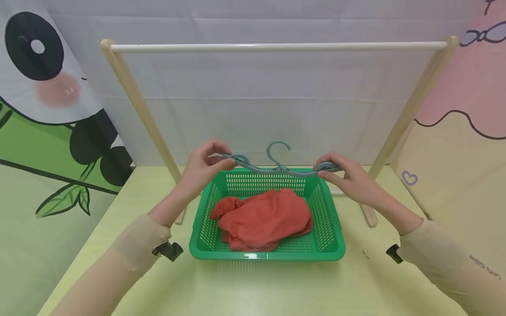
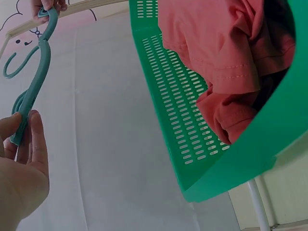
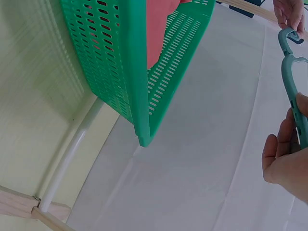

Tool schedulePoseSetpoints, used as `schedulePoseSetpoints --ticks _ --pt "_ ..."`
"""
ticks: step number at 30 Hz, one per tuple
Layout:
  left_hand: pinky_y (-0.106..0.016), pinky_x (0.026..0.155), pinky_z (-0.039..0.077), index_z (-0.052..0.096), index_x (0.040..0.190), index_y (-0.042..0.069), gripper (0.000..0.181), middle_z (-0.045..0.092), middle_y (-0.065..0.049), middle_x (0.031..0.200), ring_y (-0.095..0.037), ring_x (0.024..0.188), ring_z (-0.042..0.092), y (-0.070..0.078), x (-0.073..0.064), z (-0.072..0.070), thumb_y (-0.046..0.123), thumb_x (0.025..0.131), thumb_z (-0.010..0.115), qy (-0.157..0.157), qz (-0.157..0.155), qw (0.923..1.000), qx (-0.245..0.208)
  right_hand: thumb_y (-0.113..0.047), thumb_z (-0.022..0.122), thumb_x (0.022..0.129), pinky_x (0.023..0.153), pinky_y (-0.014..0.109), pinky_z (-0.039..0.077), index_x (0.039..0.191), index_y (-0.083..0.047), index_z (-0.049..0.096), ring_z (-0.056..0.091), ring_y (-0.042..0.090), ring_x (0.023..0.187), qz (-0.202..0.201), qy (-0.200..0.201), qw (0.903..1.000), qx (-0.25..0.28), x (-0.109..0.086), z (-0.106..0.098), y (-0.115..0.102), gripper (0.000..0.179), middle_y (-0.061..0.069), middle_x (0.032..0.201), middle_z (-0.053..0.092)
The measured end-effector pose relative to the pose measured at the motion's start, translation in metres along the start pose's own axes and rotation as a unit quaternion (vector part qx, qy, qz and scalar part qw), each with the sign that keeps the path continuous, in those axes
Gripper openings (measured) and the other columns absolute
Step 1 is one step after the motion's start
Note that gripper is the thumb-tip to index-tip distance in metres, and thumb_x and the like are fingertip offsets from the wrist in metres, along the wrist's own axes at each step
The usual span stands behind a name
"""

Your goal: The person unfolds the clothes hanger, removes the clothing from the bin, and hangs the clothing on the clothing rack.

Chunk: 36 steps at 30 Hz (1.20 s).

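One green basket [image 1: 269, 256] stands on the worktop [image 1: 253, 289], with a crumpled red garment [image 1: 269, 219] inside it. Over the basket's far rim, a blue-green hanger [image 1: 265, 170] is held hook upward — left hand [image 1: 203, 164] pinching the end at the basket's left, right hand [image 1: 348, 175] pinching the other, thumbs and fingers bent onto it. Beyond the basket — a white-railed rack [image 1: 276, 47] on wooden legs [image 1: 138, 105].

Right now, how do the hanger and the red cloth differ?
The hanger is a dull blue-green; the red cloth is red.
The hanger is held at its two ends by the left hand and right hand; the red cloth lies in the green basket, untouched.
The hanger is slim and hooked; the red cloth is a crumpled heap.
Shared: neither hangs on the white rail.
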<state>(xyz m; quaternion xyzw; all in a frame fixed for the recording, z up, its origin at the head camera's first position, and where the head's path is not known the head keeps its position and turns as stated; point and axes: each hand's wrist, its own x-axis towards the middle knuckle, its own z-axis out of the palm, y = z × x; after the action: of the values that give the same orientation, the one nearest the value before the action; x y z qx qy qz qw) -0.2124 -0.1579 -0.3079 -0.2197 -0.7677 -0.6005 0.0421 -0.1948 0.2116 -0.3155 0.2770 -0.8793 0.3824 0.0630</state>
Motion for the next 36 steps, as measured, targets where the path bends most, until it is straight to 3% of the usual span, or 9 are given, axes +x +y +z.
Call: schedulePoseSetpoints --ticks 5,8,13,17,20,24,26,29,36 --pt "-0.024 0.088 0.055 0.062 0.113 0.007 0.025 0.065 -0.001 0.107 -0.011 0.099 0.065 -0.005 0.001 -0.002 0.013 0.091 0.072 -0.023 -0.004 0.9958 0.088 -0.016 0.056 0.101 0.088 0.019 0.043 0.115 -0.011 0.062 0.057 0.006 0.097 0.01 0.029 0.9986 0.044 0.0 0.0 0.002 0.016 0.0 0.107 0.063" --pt "-0.028 0.09 0.056 0.065 0.118 0.009 0.029 0.068 -0.006 0.112 -0.016 0.104 0.064 -0.006 0.003 -0.001 0.013 0.091 0.072 -0.056 -0.005 0.9904 0.127 -0.012 0.056 0.101 0.088 0.017 0.042 0.115 -0.006 0.061 0.056 0.006 0.096 -0.001 0.05 0.9958 0.076 0.001 0.001 0.003 0.016 -0.004 0.104 0.063" --pt "-0.036 0.089 0.057 0.07 0.119 0.01 0.03 0.071 -0.009 0.108 -0.019 0.098 0.065 -0.006 0.004 0.007 0.011 0.089 0.073 -0.099 -0.005 0.9831 0.154 -0.007 0.057 0.099 0.087 0.013 0.044 0.114 0.002 0.06 0.055 0.004 0.095 -0.016 0.077 0.9887 0.127 0.003 0.006 0.004 0.018 -0.012 0.1 0.061" --pt "-0.038 0.086 0.056 0.072 0.115 0.007 0.028 0.072 -0.01 0.103 -0.018 0.091 0.065 -0.008 0.005 0.014 0.009 0.087 0.075 -0.104 -0.007 0.9819 0.158 -0.004 0.057 0.098 0.086 0.013 0.044 0.113 0.004 0.06 0.055 0.003 0.095 -0.019 0.093 0.983 0.157 0.004 0.01 0.004 0.017 -0.013 0.099 0.061" --pt "-0.036 0.08 0.055 0.073 0.114 0.009 0.028 0.072 -0.01 0.099 -0.017 0.087 0.063 -0.012 0.004 0.018 0.009 0.086 0.076 -0.104 0.003 0.9799 0.17 -0.005 0.057 0.099 0.087 0.014 0.045 0.113 0.003 0.06 0.056 0.004 0.096 -0.026 0.096 0.9819 0.161 0.005 0.014 0.006 0.017 -0.011 0.1 0.061" --pt "-0.03 0.071 0.052 0.075 0.109 0.011 0.024 0.071 -0.005 0.094 -0.015 0.08 0.061 -0.016 0.002 0.021 0.01 0.086 0.077 -0.12 0.025 0.9707 0.207 -0.009 0.057 0.1 0.089 0.013 0.045 0.114 0.0 0.061 0.058 0.006 0.098 -0.033 0.088 0.9847 0.147 0.003 0.019 0.006 0.018 -0.009 0.102 0.061" --pt "-0.029 0.067 0.049 0.075 0.106 0.013 0.02 0.071 -0.003 0.092 -0.015 0.076 0.058 -0.016 0.002 0.022 0.014 0.086 0.077 -0.127 0.025 0.9665 0.222 -0.011 0.057 0.1 0.089 0.012 0.045 0.115 -0.002 0.062 0.059 0.006 0.099 -0.03 0.087 0.9864 0.136 0.002 0.02 0.004 0.018 -0.007 0.103 0.062" --pt "-0.028 0.064 0.046 0.077 0.105 0.018 0.017 0.07 0.001 0.089 -0.017 0.072 0.054 -0.012 0.004 0.024 0.021 0.088 0.076 -0.124 0.011 0.9672 0.221 -0.012 0.057 0.1 0.09 0.012 0.044 0.115 -0.004 0.062 0.06 0.004 0.1 -0.02 0.084 0.9889 0.121 0.002 0.023 0.0 0.018 -0.001 0.106 0.063" --pt "-0.031 0.078 0.053 0.076 0.108 0.02 0.019 0.074 0.003 0.098 -0.012 0.086 0.063 -0.003 0.015 0.033 0.024 0.09 0.074 -0.127 0.019 0.9703 0.205 -0.014 0.059 0.1 0.091 0.013 0.045 0.116 -0.008 0.062 0.059 0.001 0.101 -0.003 0.086 0.9903 0.109 0.005 0.032 -0.005 0.017 0.005 0.11 0.064"
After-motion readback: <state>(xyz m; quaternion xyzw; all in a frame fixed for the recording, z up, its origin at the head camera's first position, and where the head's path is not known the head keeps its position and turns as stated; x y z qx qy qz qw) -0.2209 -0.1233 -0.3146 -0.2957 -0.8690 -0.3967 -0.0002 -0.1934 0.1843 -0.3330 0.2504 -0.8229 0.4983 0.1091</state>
